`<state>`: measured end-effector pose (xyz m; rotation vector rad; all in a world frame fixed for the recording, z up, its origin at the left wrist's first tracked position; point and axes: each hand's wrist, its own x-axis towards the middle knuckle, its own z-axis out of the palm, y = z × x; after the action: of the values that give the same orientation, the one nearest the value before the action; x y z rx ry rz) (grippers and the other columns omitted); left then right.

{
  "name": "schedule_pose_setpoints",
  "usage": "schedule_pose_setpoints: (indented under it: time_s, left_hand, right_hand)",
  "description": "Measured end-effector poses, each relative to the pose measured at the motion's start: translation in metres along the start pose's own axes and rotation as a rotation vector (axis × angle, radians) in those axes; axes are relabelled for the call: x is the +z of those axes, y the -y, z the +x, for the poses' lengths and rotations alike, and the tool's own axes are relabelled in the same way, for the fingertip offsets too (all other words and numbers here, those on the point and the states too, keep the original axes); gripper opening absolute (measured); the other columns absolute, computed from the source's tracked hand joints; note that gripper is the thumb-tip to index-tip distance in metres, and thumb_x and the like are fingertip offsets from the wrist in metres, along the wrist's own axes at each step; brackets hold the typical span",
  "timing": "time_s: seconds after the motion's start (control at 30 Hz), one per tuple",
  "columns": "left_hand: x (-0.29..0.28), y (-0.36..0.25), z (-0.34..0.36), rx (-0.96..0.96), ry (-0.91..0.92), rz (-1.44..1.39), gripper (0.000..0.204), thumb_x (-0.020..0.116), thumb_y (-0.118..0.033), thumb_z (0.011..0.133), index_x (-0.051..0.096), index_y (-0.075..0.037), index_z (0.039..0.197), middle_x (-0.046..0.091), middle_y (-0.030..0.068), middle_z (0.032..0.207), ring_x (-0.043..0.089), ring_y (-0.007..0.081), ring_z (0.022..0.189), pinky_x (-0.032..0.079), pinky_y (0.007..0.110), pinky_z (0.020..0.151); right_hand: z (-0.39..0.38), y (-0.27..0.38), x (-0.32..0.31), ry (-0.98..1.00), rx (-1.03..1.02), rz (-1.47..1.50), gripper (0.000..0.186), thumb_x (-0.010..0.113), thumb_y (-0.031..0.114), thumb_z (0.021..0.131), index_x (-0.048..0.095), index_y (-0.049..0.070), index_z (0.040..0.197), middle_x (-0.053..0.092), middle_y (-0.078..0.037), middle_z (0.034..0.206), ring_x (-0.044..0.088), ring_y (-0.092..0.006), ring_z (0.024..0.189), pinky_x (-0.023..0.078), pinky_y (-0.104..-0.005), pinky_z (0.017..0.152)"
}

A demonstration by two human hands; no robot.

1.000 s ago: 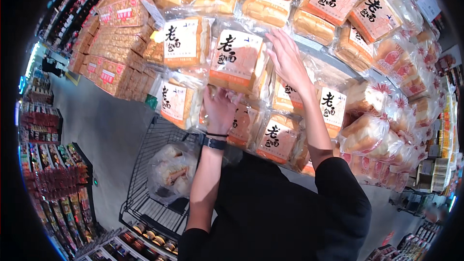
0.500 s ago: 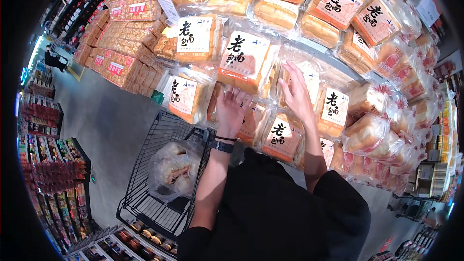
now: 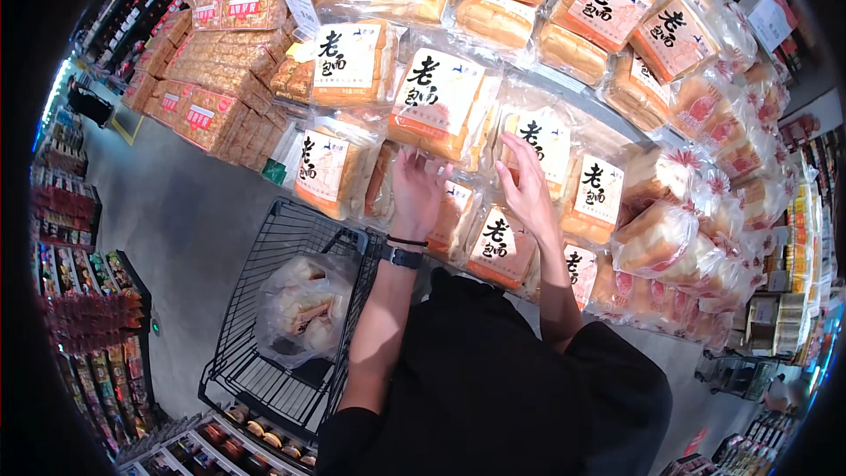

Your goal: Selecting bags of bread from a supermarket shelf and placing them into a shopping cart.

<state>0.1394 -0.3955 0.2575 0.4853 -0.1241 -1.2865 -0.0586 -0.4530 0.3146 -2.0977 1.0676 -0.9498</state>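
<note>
On the sloping bread display, we see the middle bread pack [image 3: 436, 104] leaning above the lower row, with its bottom edge just over the fingers of the left hand [image 3: 419, 183]. This hand is turned palm up, its fingers slightly bent and apart; we cannot tell whether it carries any weight. The right hand [image 3: 527, 185] is wide, with the thumb away from the fingers, in front of the right bread pack [image 3: 544, 145], and it does not seem to hold anything.

In our judgement, the middle pack could slide down, because its smooth plastic lies on other smooth plastic and no hand grips its sides. If it slips, it may push the lower bread pack [image 3: 500, 249] toward the front edge. Soft bread can also be pressed out of shape, if fingers squeeze it too strongly. The loose wrapping may catch on a neighbour and pull that one along. To the left stands the cart [image 3: 304, 227] with a clear bag [image 3: 304, 308] inside; a pack falling there could crush its contents.
</note>
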Motion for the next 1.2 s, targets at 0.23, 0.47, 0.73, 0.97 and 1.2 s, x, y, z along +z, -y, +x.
schedule_pose_setpoints:
  time_s: [0.23, 0.47, 0.73, 0.97, 1.2]
  left_hand:
    - [0.008, -0.005, 0.015, -0.038, -0.012, 0.05, 0.04, 0.046, -0.046, 0.105, 0.057, -0.013, 0.126, 0.059, 0.0052, 0.12, 0.057, 0.026, 0.114, 0.045, 0.049, 0.105]
    - [-0.003, 0.006, -0.001, -0.025, -0.055, 0.004, 0.043, 0.045, -0.044, 0.107, 0.052, -0.012, 0.134, 0.055, 0.0077, 0.129, 0.055, 0.0283, 0.122, 0.042, 0.051, 0.111]
    - [-0.01, -0.005, -0.025, -0.024, -0.033, 0.188, 0.057, 0.044, -0.039, 0.108, 0.034, -0.01, 0.156, 0.039, 0.0152, 0.156, 0.042, 0.0337, 0.144, 0.037, 0.051, 0.118]
    - [-0.011, -0.015, -0.048, -0.017, -0.024, 0.199, 0.06, 0.043, -0.034, 0.109, 0.027, -0.006, 0.16, 0.035, 0.0167, 0.159, 0.041, 0.0331, 0.145, 0.034, 0.048, 0.122]
    - [-0.024, -0.022, -0.073, -0.08, 0.037, 0.215, 0.06, 0.041, -0.034, 0.109, 0.029, -0.003, 0.159, 0.042, 0.0178, 0.157, 0.045, 0.0333, 0.142, 0.034, 0.045, 0.121]
  right_hand:
    - [-0.014, -0.004, 0.007, 0.119, -0.021, -0.013, 0.044, 0.06, 0.016, 0.101, 0.051, 0.004, 0.143, 0.051, -0.02, 0.146, 0.048, -0.0362, 0.138, 0.038, -0.0431, 0.116]
    - [-0.019, 0.001, 0.014, 0.172, -0.015, 0.003, 0.043, 0.06, 0.016, 0.101, 0.053, 0.006, 0.142, 0.052, -0.016, 0.147, 0.051, -0.0343, 0.136, 0.043, -0.0419, 0.112]
    - [-0.018, 0.006, 0.025, 0.021, -0.003, 0.131, 0.028, 0.057, 0.006, 0.098, 0.065, 0.001, 0.124, 0.061, -0.017, 0.136, 0.06, -0.0338, 0.126, 0.047, -0.0397, 0.107]
    - [-0.013, 0.018, 0.041, -0.173, -0.123, 0.134, 0.023, 0.054, -0.006, 0.093, 0.07, 0.0, 0.11, 0.068, -0.014, 0.121, 0.067, -0.0293, 0.113, 0.052, -0.0367, 0.097]
    - [-0.017, 0.029, 0.056, -0.228, -0.173, 0.144, 0.029, 0.051, -0.014, 0.085, 0.071, -0.001, 0.102, 0.069, -0.014, 0.111, 0.068, -0.0277, 0.104, 0.053, -0.0344, 0.091]
